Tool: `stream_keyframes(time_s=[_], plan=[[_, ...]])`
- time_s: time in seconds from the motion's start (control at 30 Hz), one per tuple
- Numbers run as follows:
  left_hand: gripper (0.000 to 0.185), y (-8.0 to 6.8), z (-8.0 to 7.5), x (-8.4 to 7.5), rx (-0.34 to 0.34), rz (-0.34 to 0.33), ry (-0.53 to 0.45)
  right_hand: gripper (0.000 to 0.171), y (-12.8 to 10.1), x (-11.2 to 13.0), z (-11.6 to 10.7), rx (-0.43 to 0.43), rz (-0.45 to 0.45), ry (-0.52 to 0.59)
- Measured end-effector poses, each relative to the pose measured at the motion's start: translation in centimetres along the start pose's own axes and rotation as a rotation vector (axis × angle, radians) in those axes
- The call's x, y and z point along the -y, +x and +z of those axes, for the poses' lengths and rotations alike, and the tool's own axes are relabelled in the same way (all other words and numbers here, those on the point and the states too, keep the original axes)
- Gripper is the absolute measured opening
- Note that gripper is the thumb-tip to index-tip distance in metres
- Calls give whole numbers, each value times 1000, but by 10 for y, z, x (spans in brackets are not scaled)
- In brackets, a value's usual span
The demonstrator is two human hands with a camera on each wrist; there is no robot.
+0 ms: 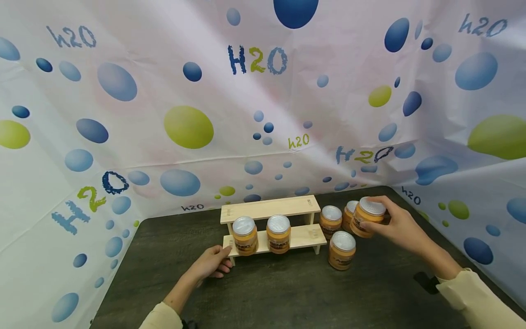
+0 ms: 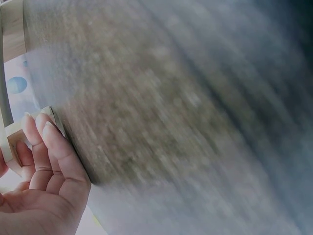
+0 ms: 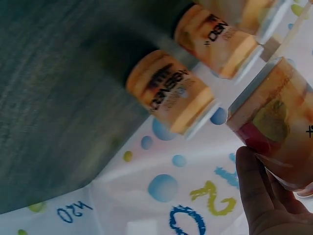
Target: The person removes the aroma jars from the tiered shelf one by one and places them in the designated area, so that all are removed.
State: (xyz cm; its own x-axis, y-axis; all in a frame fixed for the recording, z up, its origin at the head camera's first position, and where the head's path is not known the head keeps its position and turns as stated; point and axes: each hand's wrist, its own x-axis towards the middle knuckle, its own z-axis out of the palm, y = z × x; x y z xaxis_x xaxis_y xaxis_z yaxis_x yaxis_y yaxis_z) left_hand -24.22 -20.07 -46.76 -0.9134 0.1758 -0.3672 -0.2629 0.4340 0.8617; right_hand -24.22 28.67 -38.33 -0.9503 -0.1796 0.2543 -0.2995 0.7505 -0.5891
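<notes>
Orange jars and a two-step wooden rack on a dark worktop

Right hand (image 1: 400,226): grip curled round a silver-lidded orange jar (image 1: 367,216), tilted, far right beside the other jars. Left hand (image 1: 212,262): grip pinching the rack's (image 1: 269,208) near-left corner, fingers bent round the wood. Two jars (image 1: 245,235) stand on the lower step; three loose jars (image 1: 342,249) stand right of the rack. Bubble-print sheeting (image 1: 185,128) surrounds the worktop (image 1: 287,292).

A makeshift recording booth: a white plastic backdrop sheet printed with blue and green bubbles (image 1: 263,91) walls in a dark wood-grain tabletop (image 1: 287,292) on three sides.
</notes>
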Motion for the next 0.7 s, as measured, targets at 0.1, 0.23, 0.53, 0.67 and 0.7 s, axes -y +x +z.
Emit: stream_keyframes(time_s=[0.1,0.23,0.53,0.67,0.7], plan=[[51,-1,0,-1,3,-1,-1,66,-4,-7,1,11,14,1],[50,-1,-1,-2,-1,-1,0,65,-8,-15,4,11,21,-3],[50,0,0,3,-5,12,8,65,-21,-32,15,29,53,-15],[49,1,0,3,-7,14,13,65,-26,-37,20,43,72,-24],[49,1,0,3,-7,14,13,65,-26,-38,21,48,78,-24]])
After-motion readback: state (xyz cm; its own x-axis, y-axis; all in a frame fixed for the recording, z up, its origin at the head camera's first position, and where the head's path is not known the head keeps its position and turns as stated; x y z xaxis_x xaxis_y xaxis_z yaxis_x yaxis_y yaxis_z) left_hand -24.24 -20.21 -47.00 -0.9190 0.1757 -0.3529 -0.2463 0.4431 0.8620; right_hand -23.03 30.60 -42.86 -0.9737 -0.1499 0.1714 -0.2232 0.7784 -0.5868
